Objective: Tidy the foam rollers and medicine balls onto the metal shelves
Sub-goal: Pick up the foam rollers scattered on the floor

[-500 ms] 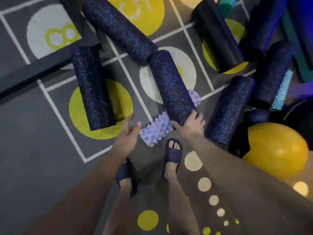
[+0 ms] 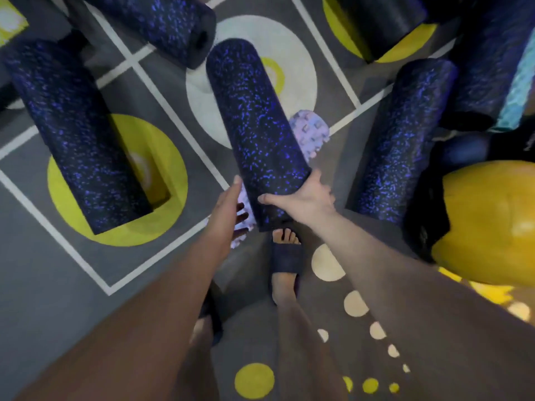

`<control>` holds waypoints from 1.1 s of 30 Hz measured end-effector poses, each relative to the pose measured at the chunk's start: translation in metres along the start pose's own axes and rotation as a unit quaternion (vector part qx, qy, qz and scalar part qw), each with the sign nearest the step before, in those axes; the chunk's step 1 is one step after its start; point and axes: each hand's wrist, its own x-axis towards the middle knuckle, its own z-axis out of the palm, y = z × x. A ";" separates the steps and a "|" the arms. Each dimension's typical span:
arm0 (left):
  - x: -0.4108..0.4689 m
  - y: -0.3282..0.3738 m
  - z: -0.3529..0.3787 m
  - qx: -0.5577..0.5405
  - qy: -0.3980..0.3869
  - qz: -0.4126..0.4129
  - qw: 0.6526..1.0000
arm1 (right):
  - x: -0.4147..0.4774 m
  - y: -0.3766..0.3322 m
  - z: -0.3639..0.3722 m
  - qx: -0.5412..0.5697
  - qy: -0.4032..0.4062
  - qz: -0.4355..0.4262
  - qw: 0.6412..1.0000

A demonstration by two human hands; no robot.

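Underfoot: grey carpet (image 2: 58, 314), with a trail of pale dots (image 2: 327, 263) and some yellow dots (image 2: 254, 381) beside my sandalled foot (image 2: 286, 256).
Grip: my right hand (image 2: 304, 199) has fingers and thumb curled round the near end of the speckled roller (image 2: 254, 125), clamped on the foam.
Other hand: my left hand (image 2: 230, 206) has fingers straight and a little spread, just beside that same end. I cannot tell whether it touches.
Held thing: black foam with blue flecks, its far end pointing away from me over a white circle (image 2: 298, 53) printed on the carpet.
Beneath it: a knobbly lilac roller (image 2: 309, 131) lies crosswise and shows on both sides.
To my left: a second flecked roller (image 2: 75, 134) lies across a yellow circle (image 2: 72, 209) inside white grid lines (image 2: 72, 253).
To my right: a third flecked roller (image 2: 402, 140), with a big yellow ball (image 2: 492, 224) near it.
Farthest: a fourth flecked roller (image 2: 162, 21), a smooth black roller (image 2: 385, 21) and a teal ribbed roller (image 2: 518, 94).
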 end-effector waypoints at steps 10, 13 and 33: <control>-0.137 -0.017 0.045 0.217 -0.084 0.083 0.969 | -0.174 0.130 -0.017 0.404 -0.053 0.093 0.908; -0.182 -0.037 0.049 0.273 -0.129 0.098 0.948 | -0.233 0.161 -0.005 0.486 -0.007 0.103 0.868; -0.324 -0.387 0.135 0.612 -0.283 0.007 0.738 | -0.442 0.443 0.150 0.850 0.173 0.315 0.385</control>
